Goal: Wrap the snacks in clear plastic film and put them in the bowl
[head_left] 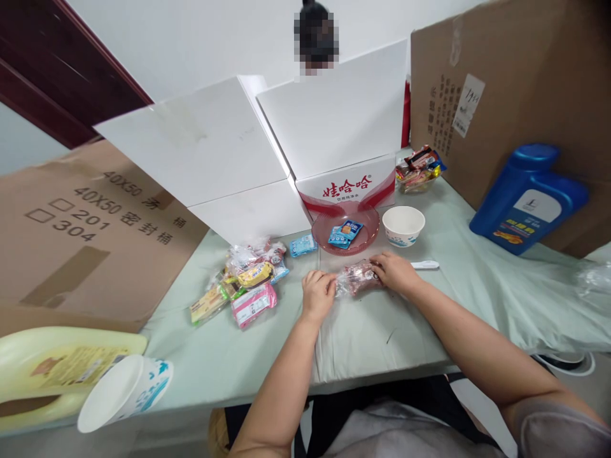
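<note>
My left hand and my right hand both pinch a clear plastic snack packet with reddish contents. It lies on the pale green tablecloth between them, each hand closed on one end. Just behind it stands a pink translucent bowl holding two small blue packets. To the right of that bowl is a white paper bowl, and a small white object lies by my right wrist.
A pile of snack packets lies left of my hands, with one blue packet near the pink bowl. White boxes and brown cardboard stand behind. A blue jug, a yellow jug, a tipped paper cup and a dish of candies surround them.
</note>
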Demonstrator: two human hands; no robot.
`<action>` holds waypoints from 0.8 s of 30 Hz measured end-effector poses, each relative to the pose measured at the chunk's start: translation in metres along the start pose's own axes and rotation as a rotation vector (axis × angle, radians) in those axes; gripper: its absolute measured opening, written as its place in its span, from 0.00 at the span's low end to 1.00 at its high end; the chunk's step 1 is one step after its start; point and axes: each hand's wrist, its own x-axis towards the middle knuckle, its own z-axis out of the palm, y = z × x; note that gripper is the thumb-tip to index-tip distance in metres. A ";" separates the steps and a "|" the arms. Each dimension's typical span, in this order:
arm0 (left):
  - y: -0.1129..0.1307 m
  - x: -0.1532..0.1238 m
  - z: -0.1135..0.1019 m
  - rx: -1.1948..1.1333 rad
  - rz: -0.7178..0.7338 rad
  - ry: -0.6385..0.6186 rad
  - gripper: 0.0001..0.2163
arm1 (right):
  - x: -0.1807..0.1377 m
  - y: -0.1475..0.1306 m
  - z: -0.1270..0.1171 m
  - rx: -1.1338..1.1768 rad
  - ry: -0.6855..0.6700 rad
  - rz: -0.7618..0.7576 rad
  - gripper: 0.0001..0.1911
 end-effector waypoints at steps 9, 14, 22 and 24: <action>0.004 0.002 -0.024 0.007 0.117 0.373 0.11 | -0.007 -0.007 -0.017 0.136 0.377 -0.414 0.10; 0.011 -0.009 -0.036 -0.079 0.200 0.347 0.10 | -0.016 -0.012 -0.029 0.220 0.243 -0.638 0.09; 0.035 -0.016 -0.036 -0.088 0.176 -0.521 0.08 | -0.016 -0.013 -0.033 -0.093 -0.292 -0.310 0.14; 0.034 -0.015 -0.028 0.043 0.124 -0.415 0.07 | -0.013 -0.010 -0.030 -0.180 -0.290 -0.177 0.10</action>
